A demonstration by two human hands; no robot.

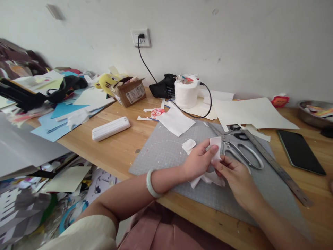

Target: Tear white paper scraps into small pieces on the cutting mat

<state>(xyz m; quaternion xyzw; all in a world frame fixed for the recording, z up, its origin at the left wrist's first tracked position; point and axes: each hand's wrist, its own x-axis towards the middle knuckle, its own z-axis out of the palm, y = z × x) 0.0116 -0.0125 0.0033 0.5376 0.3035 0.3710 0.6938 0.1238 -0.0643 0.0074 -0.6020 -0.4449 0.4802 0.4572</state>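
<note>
Between my two hands is a small folded piece of white tissue paper (215, 144), held up over the grey cutting mat (166, 156). My left hand (199, 159) pinches it from the left, thumb on top. On its lower right edge, the fingertips of my right hand (235, 175) are closed. More crumpled white tissue (208, 178) lies on the mat below my hands, and a small torn white scrap (188, 146) is just beyond my left hand. Large metal scissors (244, 152) rest right behind my hands, partly covered by them.
A steel ruler (278, 168) lies along the mat's right side, with a black phone (300, 151) beyond it. Behind the mat are a toilet paper roll (186, 93), a black cable (208, 107) and paper sheets (255, 111). A white case (111, 128) and cardboard box (130, 92) stand left.
</note>
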